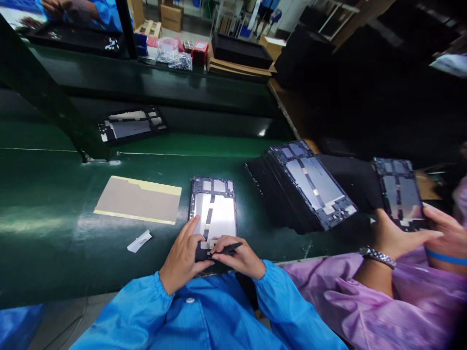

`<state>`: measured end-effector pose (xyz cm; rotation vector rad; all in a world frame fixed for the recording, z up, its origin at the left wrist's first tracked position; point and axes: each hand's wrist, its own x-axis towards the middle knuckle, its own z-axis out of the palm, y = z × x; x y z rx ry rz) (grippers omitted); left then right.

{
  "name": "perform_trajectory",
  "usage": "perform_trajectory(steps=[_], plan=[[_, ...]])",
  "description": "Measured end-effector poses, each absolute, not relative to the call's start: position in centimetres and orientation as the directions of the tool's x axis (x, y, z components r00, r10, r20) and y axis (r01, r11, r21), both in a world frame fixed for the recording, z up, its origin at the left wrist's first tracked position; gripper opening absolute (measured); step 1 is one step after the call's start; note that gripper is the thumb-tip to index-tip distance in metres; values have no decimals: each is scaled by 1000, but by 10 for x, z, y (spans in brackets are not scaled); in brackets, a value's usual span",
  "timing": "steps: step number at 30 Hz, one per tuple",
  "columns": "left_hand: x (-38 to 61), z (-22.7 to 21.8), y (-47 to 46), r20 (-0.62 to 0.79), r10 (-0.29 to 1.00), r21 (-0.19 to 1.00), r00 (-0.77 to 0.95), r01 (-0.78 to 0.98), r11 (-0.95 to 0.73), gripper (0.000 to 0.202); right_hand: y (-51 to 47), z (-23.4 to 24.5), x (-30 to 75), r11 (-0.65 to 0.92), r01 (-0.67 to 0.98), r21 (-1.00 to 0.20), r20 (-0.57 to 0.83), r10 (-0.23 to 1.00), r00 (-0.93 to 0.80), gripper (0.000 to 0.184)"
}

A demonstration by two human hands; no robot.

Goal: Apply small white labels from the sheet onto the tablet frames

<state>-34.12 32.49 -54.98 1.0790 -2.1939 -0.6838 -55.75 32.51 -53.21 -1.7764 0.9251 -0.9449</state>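
An open tablet frame [214, 209] with a silvery inner plate lies on the green conveyor belt [54, 228] right in front of me. My left hand [182, 257] rests on its near left corner, with fingers bent and pressing down on the frame. My right hand [239, 257] pinches a thin black stick tool [229, 249] whose tip points at the frame's near edge. Both sleeves are blue.
A tan sheet with yellow edges [138, 200] and a small white label [139, 241] lie left of the frame. A stack of tablet frames [306, 187] stands at the right. A co-worker in a purple sleeve [383, 291] holds another frame [399, 192]. One more frame [131, 125] lies further up the belt.
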Motion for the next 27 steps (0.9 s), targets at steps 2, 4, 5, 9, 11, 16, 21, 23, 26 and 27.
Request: perform_trajectory(steps=[2, 4, 5, 9, 11, 16, 21, 23, 26, 27], plan=[[-341, -549, 325, 286, -821, 662, -494, -517, 542, 52, 326, -533, -557, -363, -193, -912, 247, -859, 449, 9], [-341, -547, 324, 284, -817, 656, -502, -520, 548, 53, 326, -534, -557, -383, -179, -906, 267, -847, 459, 9], [-341, -547, 324, 278, -815, 653, -508, -522, 548, 54, 326, -534, -557, -373, -159, -914, 269, -851, 452, 11], [-339, -545, 323, 254, -815, 663, -521, -519, 539, 58, 325, -534, -559, -154, 34, -987, 158, -948, 276, 17], [-341, -545, 322, 248, -820, 668, -515, -522, 530, 47, 323, -532, -561, -30, 143, -989, 54, -984, 167, 21], [-347, -540, 327, 260, -828, 633, -496, -560, 534, 37, 295, -507, -549, 77, 218, -973, -69, -997, 44, 27], [-305, -520, 303, 352, -833, 594, -427, -586, 551, 31, 216, -487, -485, 16, 147, -989, -5, -997, 77, 31], [-270, -517, 279, 400, -879, 571, -260, -680, 460, 17, 179, -493, -447, 19, 94, -995, -2, -984, 179, 37], [-220, -528, 244, 365, -923, 473, -125, -828, 299, 24, 135, -516, -395, 65, 51, -997, -44, -941, 334, 46], [-209, -535, 236, 321, -940, 450, -117, -854, 261, 28, 125, -525, -383, 94, 42, -995, -72, -926, 372, 47]])
